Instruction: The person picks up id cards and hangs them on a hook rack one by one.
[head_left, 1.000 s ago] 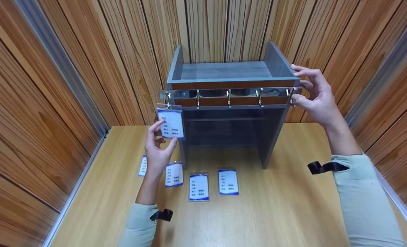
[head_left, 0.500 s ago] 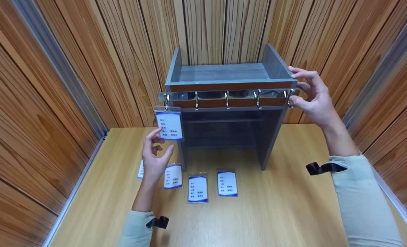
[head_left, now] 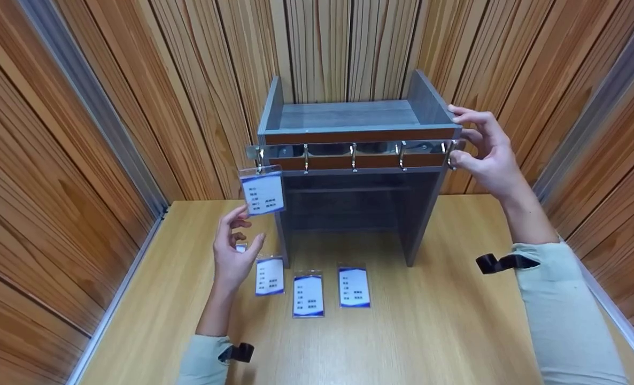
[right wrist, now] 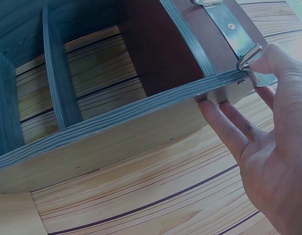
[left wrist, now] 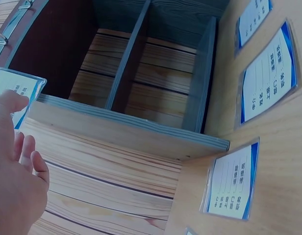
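Note:
A clear-sleeved ID badge [head_left: 262, 192] with blue edges hangs from the leftmost hook of the metal hook rail [head_left: 330, 150], its lower edge slightly tilted. My left hand [head_left: 234, 251] is at its lower left corner, a fingertip against the badge and the thumb spread away. In the left wrist view, the index finger overlaps the badge [left wrist: 16, 90]. At the other end of the rail, my right hand [head_left: 488, 147] grips the rail's tip beside the rightmost hook [right wrist: 249, 57]. Its other fingers rest against the side of the grey wooden shelf [head_left: 426, 214].
Several more badges lie on the wooden table [head_left: 402, 331]: one badge [head_left: 270, 275] below the shelf's left leg, another badge [head_left: 308, 295] in front, a third badge [head_left: 354, 287] to its right. One badge [head_left: 241, 248] is mostly hidden behind my left hand. Wood-plank walls [head_left: 108, 133] enclose the table.
My left thumb has come off the badge's lower edge, and the hand has moved down and left. The badge stays on the hook, tilting slightly. My right hand keeps its place.

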The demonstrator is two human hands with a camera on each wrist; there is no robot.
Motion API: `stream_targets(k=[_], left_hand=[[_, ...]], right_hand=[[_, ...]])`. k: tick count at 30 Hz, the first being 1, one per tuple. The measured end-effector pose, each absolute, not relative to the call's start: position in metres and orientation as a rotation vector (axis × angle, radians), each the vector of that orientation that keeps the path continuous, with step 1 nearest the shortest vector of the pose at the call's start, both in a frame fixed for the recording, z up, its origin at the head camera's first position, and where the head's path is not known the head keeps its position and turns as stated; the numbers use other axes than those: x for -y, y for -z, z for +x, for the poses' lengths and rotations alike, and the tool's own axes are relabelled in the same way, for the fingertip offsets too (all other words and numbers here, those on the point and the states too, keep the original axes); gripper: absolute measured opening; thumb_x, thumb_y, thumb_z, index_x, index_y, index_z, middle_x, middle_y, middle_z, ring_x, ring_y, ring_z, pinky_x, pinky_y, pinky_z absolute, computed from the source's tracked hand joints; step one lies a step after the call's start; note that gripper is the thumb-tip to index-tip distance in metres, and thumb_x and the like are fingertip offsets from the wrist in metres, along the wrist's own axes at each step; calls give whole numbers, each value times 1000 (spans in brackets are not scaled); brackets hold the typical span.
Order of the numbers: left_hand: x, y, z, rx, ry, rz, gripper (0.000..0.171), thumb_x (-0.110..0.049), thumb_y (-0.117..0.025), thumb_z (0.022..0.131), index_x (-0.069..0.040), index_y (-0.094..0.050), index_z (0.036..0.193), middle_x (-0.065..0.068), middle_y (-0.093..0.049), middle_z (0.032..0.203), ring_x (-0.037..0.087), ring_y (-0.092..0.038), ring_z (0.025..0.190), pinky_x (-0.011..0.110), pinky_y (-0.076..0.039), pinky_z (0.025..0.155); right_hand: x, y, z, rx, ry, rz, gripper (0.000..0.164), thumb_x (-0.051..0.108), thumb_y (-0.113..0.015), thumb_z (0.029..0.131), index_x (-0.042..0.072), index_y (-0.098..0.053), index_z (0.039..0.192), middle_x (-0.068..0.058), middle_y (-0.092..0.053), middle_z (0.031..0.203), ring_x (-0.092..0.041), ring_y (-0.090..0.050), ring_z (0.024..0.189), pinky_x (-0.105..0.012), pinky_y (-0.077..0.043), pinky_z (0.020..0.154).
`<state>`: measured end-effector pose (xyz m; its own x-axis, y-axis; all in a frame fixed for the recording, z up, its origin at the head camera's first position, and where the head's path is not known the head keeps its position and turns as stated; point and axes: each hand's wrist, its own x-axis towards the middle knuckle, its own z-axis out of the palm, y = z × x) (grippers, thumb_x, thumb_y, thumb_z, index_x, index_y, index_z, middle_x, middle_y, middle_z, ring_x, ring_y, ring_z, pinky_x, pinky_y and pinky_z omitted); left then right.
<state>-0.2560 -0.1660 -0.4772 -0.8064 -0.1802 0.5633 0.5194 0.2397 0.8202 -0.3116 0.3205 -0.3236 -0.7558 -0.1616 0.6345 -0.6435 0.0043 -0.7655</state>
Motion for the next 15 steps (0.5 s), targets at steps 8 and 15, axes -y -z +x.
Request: stream_targets(k=[8, 15], left_hand=[[179, 481, -252, 2044, 1600, -270, 63, 5, -81, 96, -6, -61, 154, 17, -70, 147, 16, -65, 128, 25, -51, 101], [195, 488, -248, 2095, 1596, -264, 62, 1, -81, 98, -7, -62, 156, 12, -70, 154, 3, -63, 133, 22, -51, 108]], right_hand=[[-320, 324, -312, 1929, -1790, 820, 53, -22, -60, 97, -9, -52, 148, -6, -54, 170, -25, -67, 136, -23, -66, 88], [-320, 322, -310, 1949, -1780, 800, 53, -19, -60, 98, -6, -53, 149, -6, -52, 172, -26, -66, 136, -23, -66, 88]])
